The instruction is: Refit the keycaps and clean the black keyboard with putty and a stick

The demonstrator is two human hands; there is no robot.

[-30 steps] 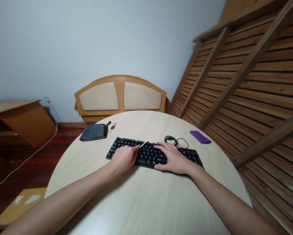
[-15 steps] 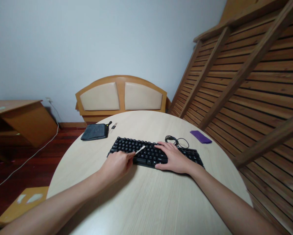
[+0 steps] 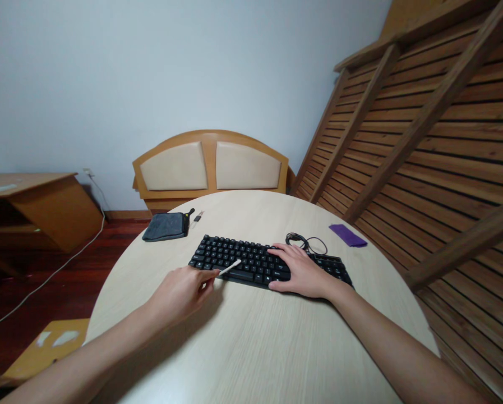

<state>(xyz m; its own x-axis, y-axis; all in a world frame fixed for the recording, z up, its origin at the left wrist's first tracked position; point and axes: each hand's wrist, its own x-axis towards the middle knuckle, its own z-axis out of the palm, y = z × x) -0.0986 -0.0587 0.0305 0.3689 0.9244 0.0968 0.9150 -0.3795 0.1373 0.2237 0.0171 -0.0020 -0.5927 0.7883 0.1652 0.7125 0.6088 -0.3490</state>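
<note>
A black keyboard [image 3: 234,252] lies across the middle of the round table [image 3: 268,348]. My left hand [image 3: 186,289] is at its near left edge, closed in a pinch on a thin white cotton swab [image 3: 230,267]. The swab points up and to the right over the lower key rows; whether its tip touches a key I cannot tell. On the right part of the keyboard lies my right hand [image 3: 304,272], fingers spread and flat, thumb by the near edge. It hides the keys beneath it. Behind this hand is a coiled black cable [image 3: 297,240].
A dark zippered pouch [image 3: 166,226] sits at the table's back left, with a small dark item [image 3: 198,218] beside it. Toward the right edge lies a folded purple cloth [image 3: 347,235]. A slatted wooden frame [image 3: 436,140] leans at the right, and a headboard [image 3: 211,163] stands behind.
My left hand has drawn back toward me and left with the cotton swab, whose tip has shifted to lower keys. My right hand stays in place on the keyboard.
</note>
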